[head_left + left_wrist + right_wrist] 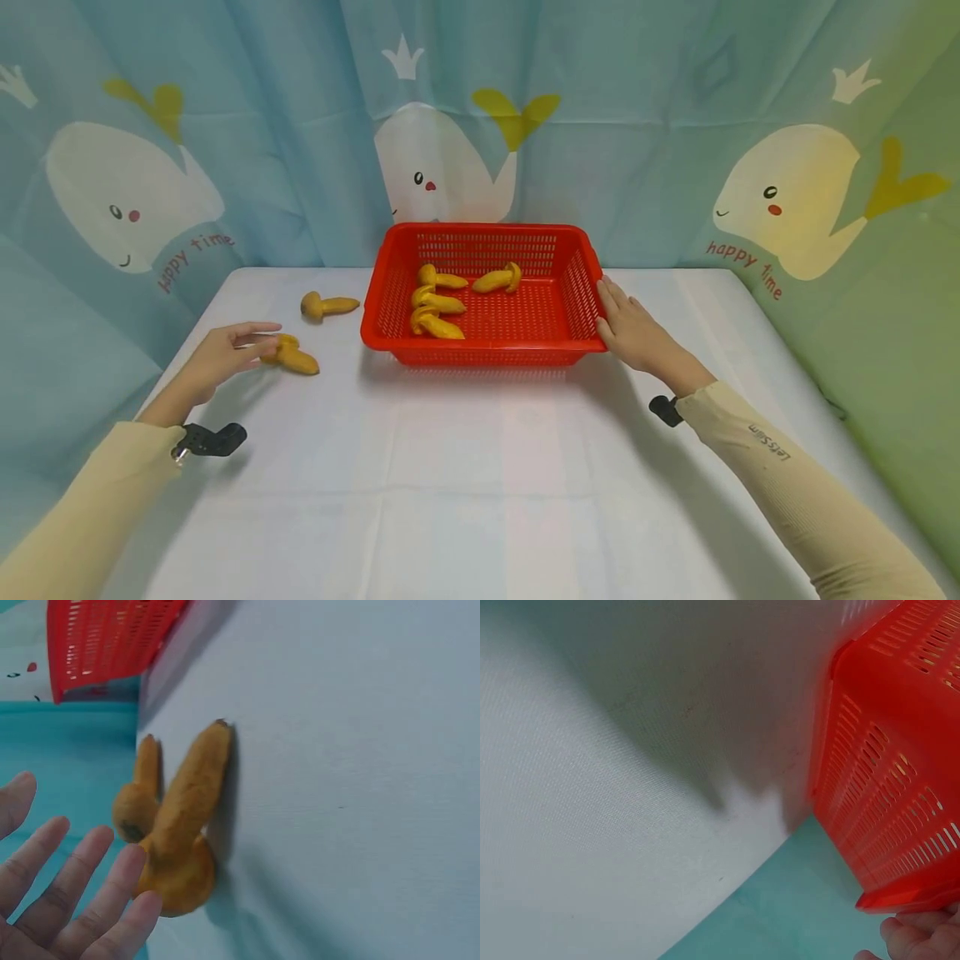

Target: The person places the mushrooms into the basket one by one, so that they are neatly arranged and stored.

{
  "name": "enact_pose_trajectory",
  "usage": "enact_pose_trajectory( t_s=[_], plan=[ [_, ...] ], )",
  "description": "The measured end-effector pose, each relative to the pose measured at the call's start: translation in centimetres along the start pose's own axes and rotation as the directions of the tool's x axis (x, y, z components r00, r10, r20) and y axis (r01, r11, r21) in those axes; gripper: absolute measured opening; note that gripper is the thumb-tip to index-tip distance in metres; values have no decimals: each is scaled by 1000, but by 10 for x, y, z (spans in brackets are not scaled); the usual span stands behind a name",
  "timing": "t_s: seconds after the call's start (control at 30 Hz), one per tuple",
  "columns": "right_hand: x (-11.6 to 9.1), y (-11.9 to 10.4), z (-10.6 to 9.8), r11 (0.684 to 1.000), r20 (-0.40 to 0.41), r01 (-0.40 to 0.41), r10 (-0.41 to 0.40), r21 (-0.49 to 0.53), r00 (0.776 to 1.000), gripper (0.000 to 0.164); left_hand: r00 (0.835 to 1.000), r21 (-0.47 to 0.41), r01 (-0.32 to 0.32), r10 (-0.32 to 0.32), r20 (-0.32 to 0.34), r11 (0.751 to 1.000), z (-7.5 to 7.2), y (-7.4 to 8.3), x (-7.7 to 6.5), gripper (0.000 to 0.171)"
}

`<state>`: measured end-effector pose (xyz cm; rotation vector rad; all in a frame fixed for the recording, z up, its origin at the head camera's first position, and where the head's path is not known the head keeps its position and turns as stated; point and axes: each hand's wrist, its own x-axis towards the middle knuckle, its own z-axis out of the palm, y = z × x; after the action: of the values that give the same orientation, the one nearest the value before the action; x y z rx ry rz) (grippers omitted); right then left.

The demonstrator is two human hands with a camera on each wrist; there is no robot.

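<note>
- Nearest, in front of the red basket (487, 343) and well off to its left, a pale left sleeve (93, 508) with a black wrist camera (213, 440) at its cuff.
- In front of the basket and off to its right, the matching right sleeve (795, 483), printed with small dark lettering, with a second black camera (664, 410) at the cuff.
- A white-covered table (450, 467), stretching out in front of the basket and to both sides of it.
- The left hand (231, 357), left of the basket: fingers spread and slightly bent, pinching nothing. They reach over the cap of a yellow mushroom; I cannot tell whether they touch it.
- That near mushroom (298, 360), lying on the table left of the basket and a little nearer than its front rim, stem pointing towards the basket's side.
- The right hand (637, 333), at the basket's right side: fingers extended along the rim and resting against it; how firmly they press I cannot tell.
- A far mushroom (328, 307), on the table just beside the basket's left rim, cap away from the basket.
- Inside the basket, four more mushrooms (442, 305): three in a row along its left part, caps leftward, and one towards its back, cap rightward.
- Behind the basket, a blue curtain (637, 200) with white whales (450, 162) and "happy time" lettering.
</note>
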<state>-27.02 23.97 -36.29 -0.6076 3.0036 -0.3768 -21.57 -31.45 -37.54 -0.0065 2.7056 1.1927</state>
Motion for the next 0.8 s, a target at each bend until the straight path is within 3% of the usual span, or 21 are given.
enact_pose_trajectory(
  t_s=[0.3, 0.8],
  plan=[
    [0, 1, 1, 1000, -9, 8, -8, -4, 1000, 61, 1000, -31, 11, -12, -14, 999, 6, -10, -1, 61],
    [-1, 1, 1, 1000, -1, 7, -7, -8, 1000, 61, 999, 13, 33, -32, -20, 999, 9, -13, -4, 60]
  ],
)
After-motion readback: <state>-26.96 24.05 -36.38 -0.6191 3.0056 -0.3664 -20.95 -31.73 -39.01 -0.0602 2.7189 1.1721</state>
